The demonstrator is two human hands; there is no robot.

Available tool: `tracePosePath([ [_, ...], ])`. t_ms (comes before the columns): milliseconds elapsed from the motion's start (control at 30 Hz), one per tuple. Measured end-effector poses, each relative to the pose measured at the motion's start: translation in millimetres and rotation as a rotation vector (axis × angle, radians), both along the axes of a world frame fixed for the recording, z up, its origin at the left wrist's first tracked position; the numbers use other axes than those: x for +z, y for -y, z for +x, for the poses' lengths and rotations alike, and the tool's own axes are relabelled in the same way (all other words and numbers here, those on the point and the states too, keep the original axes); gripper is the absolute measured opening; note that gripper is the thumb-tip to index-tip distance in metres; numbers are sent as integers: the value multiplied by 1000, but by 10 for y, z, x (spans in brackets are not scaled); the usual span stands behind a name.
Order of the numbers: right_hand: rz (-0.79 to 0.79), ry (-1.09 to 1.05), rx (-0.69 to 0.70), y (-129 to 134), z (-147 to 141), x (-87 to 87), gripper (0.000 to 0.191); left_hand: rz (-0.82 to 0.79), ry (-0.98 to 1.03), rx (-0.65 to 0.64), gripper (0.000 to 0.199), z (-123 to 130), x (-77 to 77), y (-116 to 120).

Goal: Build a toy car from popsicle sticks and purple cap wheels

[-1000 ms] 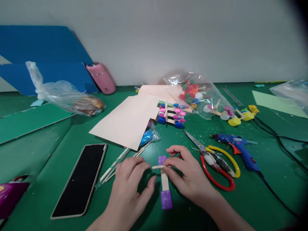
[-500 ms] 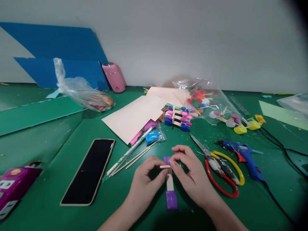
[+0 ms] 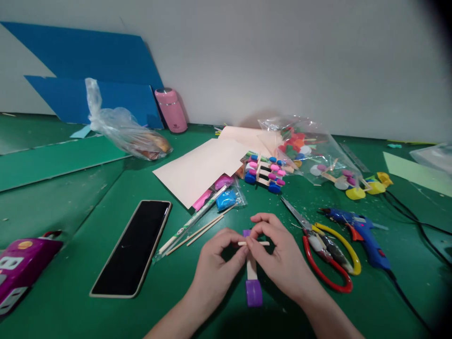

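Between the thumb and fingers of my left hand and my right hand a short wooden stick is pinched, lying crosswise. Directly beneath it a flat wooden craft stick points away from me on the table. Purple clay wraps its near end, and another purple piece shows at its far end, partly behind my fingers. Whether the small stick touches the craft stick I cannot tell.
Scissors, pliers and a blue glue gun lie to the right. A phone, bamboo skewers and a purple power strip are left. Small clay-wheeled models and a plastic bag sit behind.
My right fingers have shifted along the short stick, so its right end now shows beyond my thumb. The view has moved slightly.
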State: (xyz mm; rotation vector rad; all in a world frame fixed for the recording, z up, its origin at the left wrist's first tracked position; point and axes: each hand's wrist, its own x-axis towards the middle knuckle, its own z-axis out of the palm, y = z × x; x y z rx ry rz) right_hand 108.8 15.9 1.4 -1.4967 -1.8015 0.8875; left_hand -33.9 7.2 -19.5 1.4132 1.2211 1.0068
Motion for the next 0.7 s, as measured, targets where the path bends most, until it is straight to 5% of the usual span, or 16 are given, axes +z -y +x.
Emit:
tracePosePath([
  [367, 74, 24, 1, 38, 6, -57, 7, -286, 121, -7, 18, 3, 126, -44],
  [700, 97, 4, 9, 48, 7, -86, 7, -95, -39, -95, 15, -80, 81, -35],
])
